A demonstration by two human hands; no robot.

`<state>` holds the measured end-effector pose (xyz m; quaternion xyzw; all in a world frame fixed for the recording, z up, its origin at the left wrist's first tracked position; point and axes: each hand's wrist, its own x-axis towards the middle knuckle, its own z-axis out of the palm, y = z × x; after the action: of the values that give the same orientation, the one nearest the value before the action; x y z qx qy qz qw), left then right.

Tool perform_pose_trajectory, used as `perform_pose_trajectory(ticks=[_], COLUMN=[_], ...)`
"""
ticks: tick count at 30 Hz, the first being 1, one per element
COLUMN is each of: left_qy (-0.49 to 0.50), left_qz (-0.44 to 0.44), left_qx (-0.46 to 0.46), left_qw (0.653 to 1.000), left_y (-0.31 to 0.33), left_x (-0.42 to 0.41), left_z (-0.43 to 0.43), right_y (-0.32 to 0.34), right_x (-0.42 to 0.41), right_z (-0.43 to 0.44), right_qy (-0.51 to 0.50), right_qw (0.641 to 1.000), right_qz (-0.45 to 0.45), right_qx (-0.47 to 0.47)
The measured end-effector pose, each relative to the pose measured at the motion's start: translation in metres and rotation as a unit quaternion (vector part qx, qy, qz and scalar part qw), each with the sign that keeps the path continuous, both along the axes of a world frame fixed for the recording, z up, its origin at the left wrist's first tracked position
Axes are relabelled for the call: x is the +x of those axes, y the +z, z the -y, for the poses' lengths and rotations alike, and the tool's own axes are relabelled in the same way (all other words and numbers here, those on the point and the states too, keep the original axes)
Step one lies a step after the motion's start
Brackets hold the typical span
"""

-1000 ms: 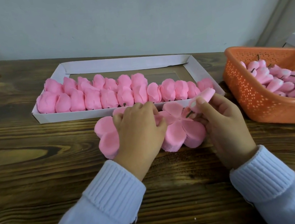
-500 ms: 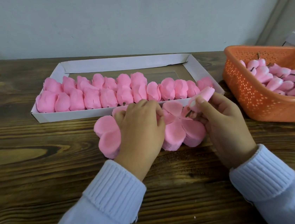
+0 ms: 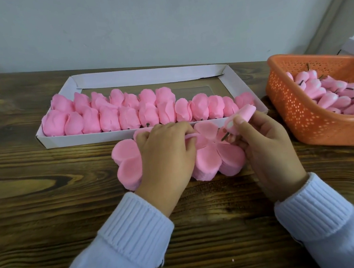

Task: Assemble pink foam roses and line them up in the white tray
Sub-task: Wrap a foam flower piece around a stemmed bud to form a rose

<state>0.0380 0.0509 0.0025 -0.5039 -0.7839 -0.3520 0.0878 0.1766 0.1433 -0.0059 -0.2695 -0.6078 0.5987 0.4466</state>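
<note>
Two stacks of flat pink foam petal sheets lie on the wooden table in front of the white tray. My left hand rests over the left stack and pinches the edge of a petal of the right stack. My right hand holds a pink rosebud with a short dark stem just above the right stack. Several finished pink roses stand in two rows in the tray.
An orange perforated basket at the right holds several pink buds with dark stems. A pale wall runs behind the table. The tray's back right part shows bare bottom.
My left fingers have lifted a petal edge of the right stack. The right hand with the bud has barely moved.
</note>
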Motion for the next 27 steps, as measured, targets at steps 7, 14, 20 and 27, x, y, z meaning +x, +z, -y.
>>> perform_pose_trajectory(ticks=[7,14,20,27], left_qy=[-0.017,-0.158,-0.168,-0.177], left_qz=[-0.007,0.131,0.491,0.7], left_qx=[0.045,0.141,0.146,0.17], left_qw=[0.999,0.968,0.842,0.671], left_y=[0.004,0.003,0.007,0.018], left_x=[-0.003,0.002,0.011,0.015], left_z=[0.001,0.0,-0.004,-0.003], right_y=[-0.001,0.0,0.002,0.009], right_x=[0.001,0.002,0.002,0.003], right_z=[0.0,0.0,0.001,0.008], right_qy=[-0.014,-0.034,-0.019,-0.024], right_qw=[1.0,0.997,0.995,0.989], right_qz=[-0.015,-0.031,-0.067,-0.053], right_qx=[0.019,0.056,0.075,0.133])
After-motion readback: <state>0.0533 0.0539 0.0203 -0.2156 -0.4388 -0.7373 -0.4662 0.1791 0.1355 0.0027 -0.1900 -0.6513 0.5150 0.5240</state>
